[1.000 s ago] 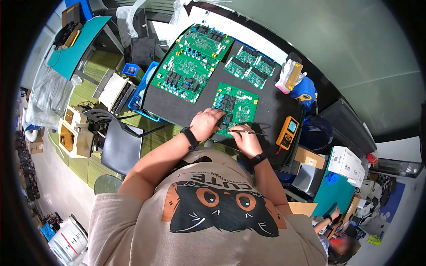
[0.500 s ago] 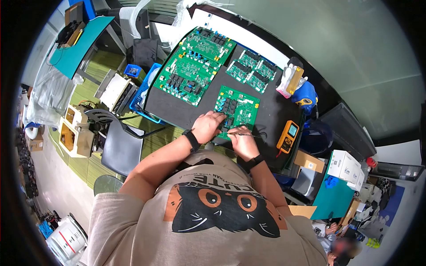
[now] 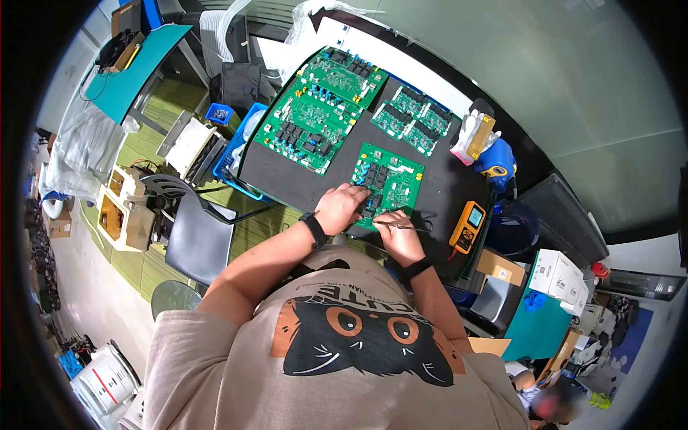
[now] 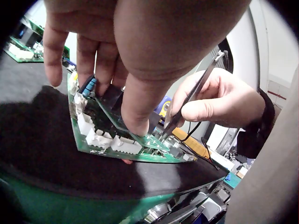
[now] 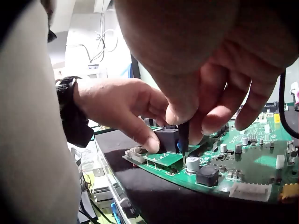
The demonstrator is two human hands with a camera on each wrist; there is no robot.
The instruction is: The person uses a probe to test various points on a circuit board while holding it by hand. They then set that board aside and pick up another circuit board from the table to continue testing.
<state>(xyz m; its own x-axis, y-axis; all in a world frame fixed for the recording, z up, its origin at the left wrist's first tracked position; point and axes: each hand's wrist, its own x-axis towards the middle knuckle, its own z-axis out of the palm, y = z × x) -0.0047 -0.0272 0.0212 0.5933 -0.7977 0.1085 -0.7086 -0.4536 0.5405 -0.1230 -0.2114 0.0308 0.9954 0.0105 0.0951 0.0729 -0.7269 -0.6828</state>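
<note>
On the black mat, the large green circuit board point(image 3: 401, 179) lies in front of the person. A small green circuit board point(image 5: 169, 159) carrying black block components sits over its near corner, tilted in the left wrist view. The left hand point(image 3: 340, 206) holds this small board, its thumb point(image 4: 136, 112) at the near edge and the other fingers on the far side. Pinched between thumb and fingers of the right hand point(image 3: 398, 233) is a pair of dark tweezers point(image 4: 190, 96). Their tips point down beside the small board's edge, close to a silver capacitor point(image 5: 192, 164).
Two large green boards point(image 3: 309, 125) lie at the far left of the mat, with several smaller boards point(image 3: 412, 118) at the back. An orange multimeter point(image 3: 467, 227) lies to the right. Behind it stand a blue tool holder point(image 3: 498, 163) and white gloves point(image 3: 469, 130). A blue basket point(image 3: 233, 159) adjoins the left edge.
The head view has shifted slightly, so the table appears a little further right and lower. Both hands stay at the board's near corner, the tweezers still in the right hand.
</note>
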